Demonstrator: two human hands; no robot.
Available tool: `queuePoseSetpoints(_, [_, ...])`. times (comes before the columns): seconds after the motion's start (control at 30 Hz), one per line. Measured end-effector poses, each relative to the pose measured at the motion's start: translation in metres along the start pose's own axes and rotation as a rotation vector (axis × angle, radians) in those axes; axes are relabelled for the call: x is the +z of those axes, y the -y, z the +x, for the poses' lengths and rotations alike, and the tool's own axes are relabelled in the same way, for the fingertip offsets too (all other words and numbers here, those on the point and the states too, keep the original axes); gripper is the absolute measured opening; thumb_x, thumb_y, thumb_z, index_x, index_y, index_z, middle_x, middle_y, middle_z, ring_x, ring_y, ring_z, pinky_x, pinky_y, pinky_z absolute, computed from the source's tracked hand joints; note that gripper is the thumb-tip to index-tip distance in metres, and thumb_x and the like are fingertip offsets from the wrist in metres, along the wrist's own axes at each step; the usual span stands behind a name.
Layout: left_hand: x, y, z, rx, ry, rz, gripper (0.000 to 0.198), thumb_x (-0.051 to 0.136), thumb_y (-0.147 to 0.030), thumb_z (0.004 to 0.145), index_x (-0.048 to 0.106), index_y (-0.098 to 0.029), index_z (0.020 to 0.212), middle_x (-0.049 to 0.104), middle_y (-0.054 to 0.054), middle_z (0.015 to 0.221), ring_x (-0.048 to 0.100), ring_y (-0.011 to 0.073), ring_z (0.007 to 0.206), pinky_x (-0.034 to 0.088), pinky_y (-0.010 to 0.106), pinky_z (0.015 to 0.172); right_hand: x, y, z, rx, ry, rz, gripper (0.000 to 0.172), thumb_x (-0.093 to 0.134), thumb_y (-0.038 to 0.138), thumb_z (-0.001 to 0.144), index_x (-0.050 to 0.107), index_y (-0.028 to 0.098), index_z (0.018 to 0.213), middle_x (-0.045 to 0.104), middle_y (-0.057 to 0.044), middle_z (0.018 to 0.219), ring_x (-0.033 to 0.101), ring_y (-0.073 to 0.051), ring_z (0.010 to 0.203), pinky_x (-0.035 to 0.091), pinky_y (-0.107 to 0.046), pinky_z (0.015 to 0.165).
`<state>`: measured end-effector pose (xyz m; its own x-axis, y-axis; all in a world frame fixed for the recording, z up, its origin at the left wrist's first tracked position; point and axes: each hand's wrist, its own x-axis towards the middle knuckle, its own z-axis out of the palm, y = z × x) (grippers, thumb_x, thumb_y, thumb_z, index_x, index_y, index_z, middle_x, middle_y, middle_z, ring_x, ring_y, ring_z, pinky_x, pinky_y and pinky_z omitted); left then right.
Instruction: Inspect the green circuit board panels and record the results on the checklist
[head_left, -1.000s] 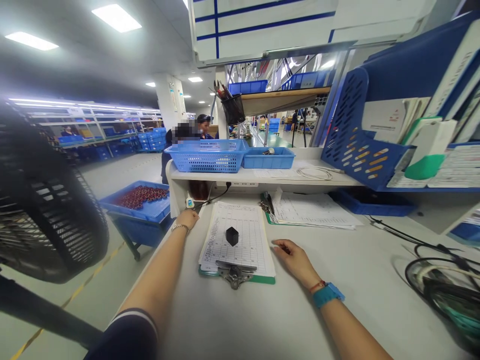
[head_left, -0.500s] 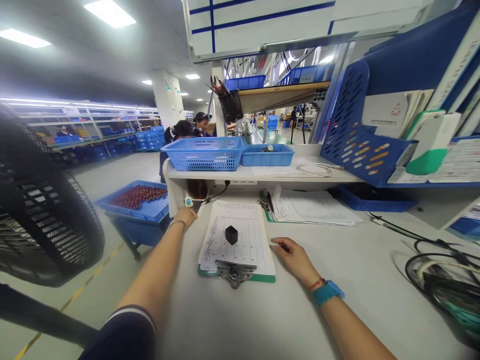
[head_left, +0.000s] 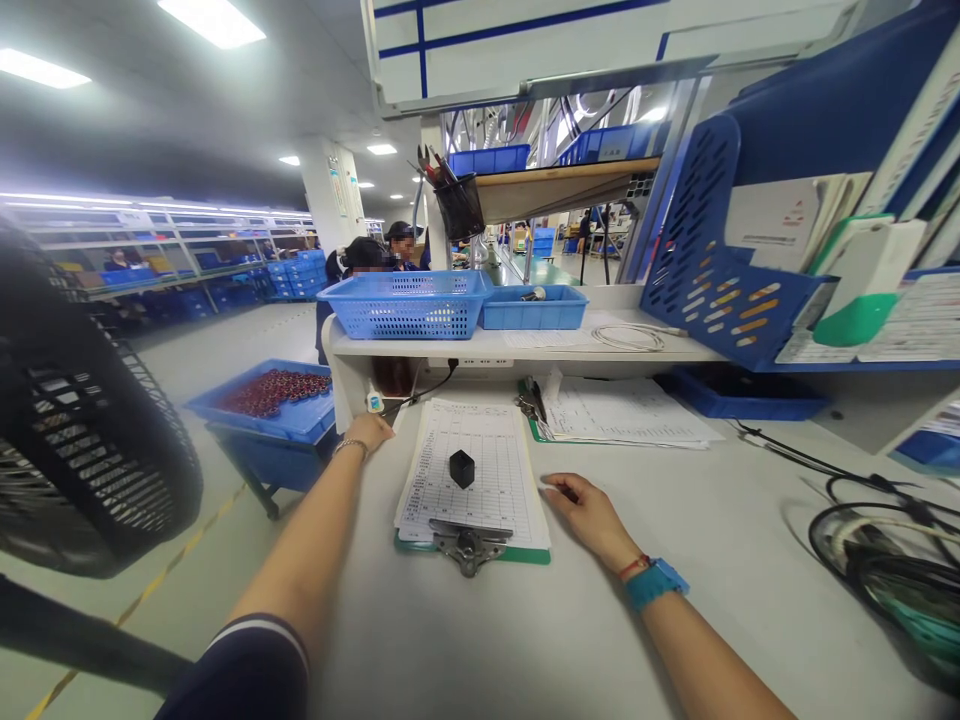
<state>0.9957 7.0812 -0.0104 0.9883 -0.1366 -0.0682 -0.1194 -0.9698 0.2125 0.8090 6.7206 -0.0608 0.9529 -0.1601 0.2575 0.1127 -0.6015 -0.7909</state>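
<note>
A clipboard (head_left: 525, 555) with a printed form (head_left: 487, 430) lies on the desk, its metal clip (head_left: 469, 548) toward me. On the form sits a small black block (head_left: 462, 469), apart from both hands. To the left of the clipboard, my left hand (head_left: 369, 432) rests at the desk's left edge; its fingers show only in part and seem to lie loosely, with nothing seen in them. My right hand (head_left: 587, 510) rests on the desk just right of the form, fingers loosely bent and apart, holding nothing that I can see.
More papers on a second clipboard (head_left: 622, 412) lie under the shelf (head_left: 540, 347). A light blue basket (head_left: 409, 308) and a blue bin (head_left: 534, 312) stand above. Coiled cables (head_left: 877, 540) lie at right. A black fan (head_left: 82, 400) and a tray of reddish parts (head_left: 315, 410) are at left.
The view has shifted very slightly. Both hands and the black block stay in the same places.
</note>
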Motion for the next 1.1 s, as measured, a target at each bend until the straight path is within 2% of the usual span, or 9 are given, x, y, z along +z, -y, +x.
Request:
queuePoseSetpoints(0.3, [0.003,0.002,0.003,0.003,-0.035,-0.003,0.027,0.049,-0.032,0.082,0.054,-0.017,0.104,0.055,0.007,0.109,0.054,0.0184,0.095,0.045,0.039,0.081,0.000,0.000,-0.001,0.001,0.005,-0.001,0.031,0.049,0.038,0.074,0.062,0.017,0.092,0.064,-0.007,0.095,0.057,-0.020,0.082,0.044,-0.034,0.076])
queuePoseSetpoints(0.8, [0.003,-0.003,-0.007,0.047,-0.105,0.075,0.026,0.049,-0.032,0.082,0.055,-0.018,0.103,0.055,0.007,0.109,0.054,0.0180,0.095,0.045,0.039,0.081,-0.001,0.000,0.000,0.006,0.011,0.019,0.030,0.051,0.038,0.072,0.062,0.018,0.091,0.064,-0.007,0.096,0.057,-0.020,0.084,0.044,-0.034,0.078])
queuePoseSetpoints(1.1, [0.014,-0.009,-0.014,0.012,-0.213,0.143,0.026,0.047,-0.032,0.083,0.054,-0.018,0.104,0.055,0.007,0.108,0.054,0.0180,0.094,0.045,0.039,0.081,-0.001,0.000,0.000,-0.002,0.011,0.011,0.030,0.051,0.038,0.072,0.062,0.019,0.092,0.064,-0.007,0.097,0.057,-0.021,0.085,0.044,-0.035,0.079])
